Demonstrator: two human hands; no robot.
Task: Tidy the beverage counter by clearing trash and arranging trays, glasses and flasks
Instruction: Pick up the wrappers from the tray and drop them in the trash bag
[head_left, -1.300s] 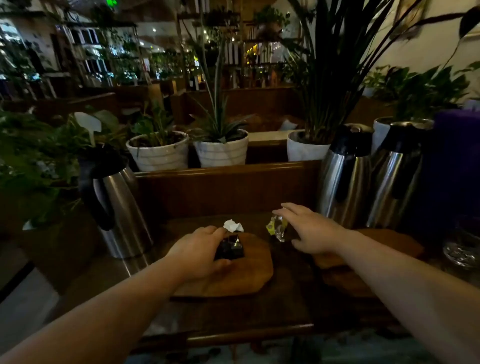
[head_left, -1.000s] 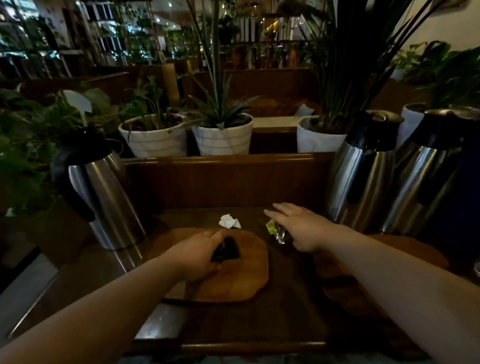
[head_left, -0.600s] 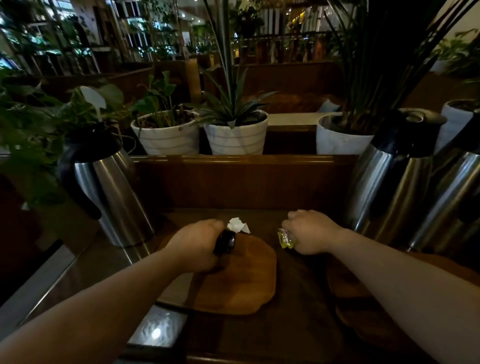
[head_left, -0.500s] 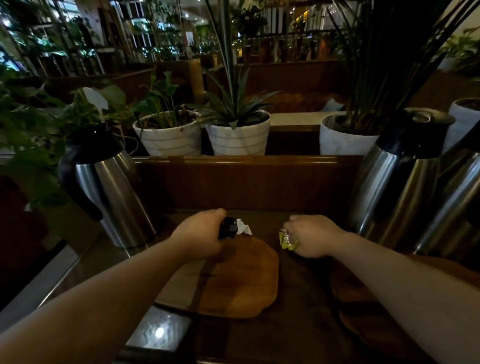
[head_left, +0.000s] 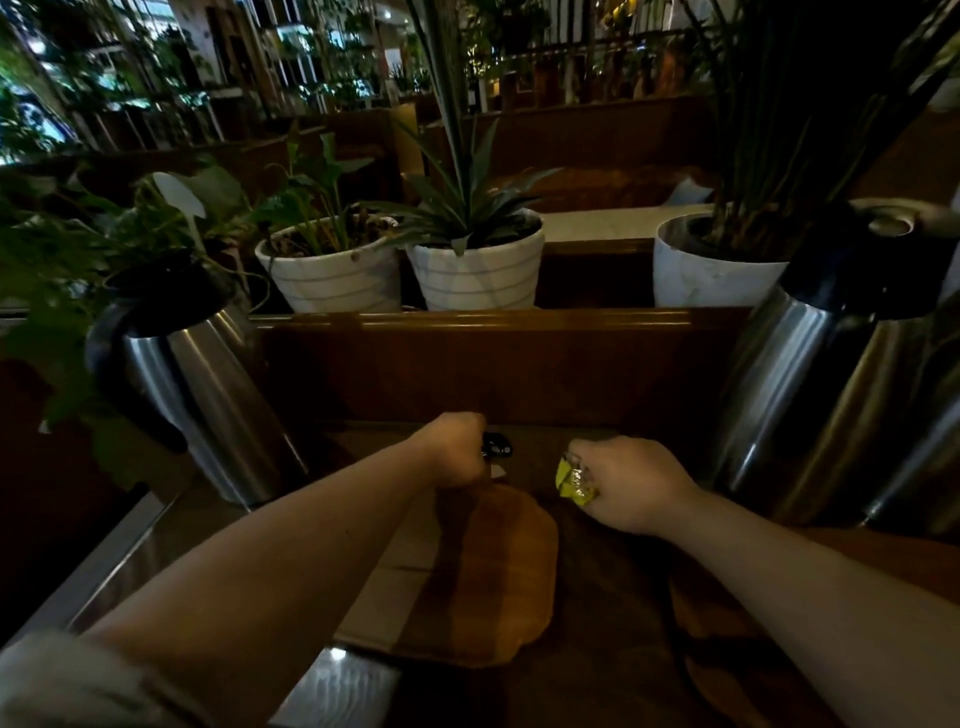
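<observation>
My left hand (head_left: 454, 449) is closed around a small dark wrapper (head_left: 496, 445) just past the far edge of a wooden tray (head_left: 498, 571). A corner of white crumpled paper (head_left: 497, 471) peeks out under that hand. My right hand (head_left: 631, 480) is fisted on a yellow-green wrapper (head_left: 571, 480) beside the tray's far right corner. A steel flask (head_left: 208, 395) stands at the left. Two more flasks (head_left: 810, 395) stand at the right.
A raised wooden ledge (head_left: 493, 364) backs the counter, with white plant pots (head_left: 478, 270) behind it. More wooden trays (head_left: 737, 613) lie under my right forearm. A metal strip (head_left: 119, 551) edges the counter at the left. Leafy plants crowd the left side.
Both hands closed on the trash: the left lifted the dark wrapper off the tray and moved forward over the white paper, the right gathered the yellow-green wrapper. The camera leaned closer.
</observation>
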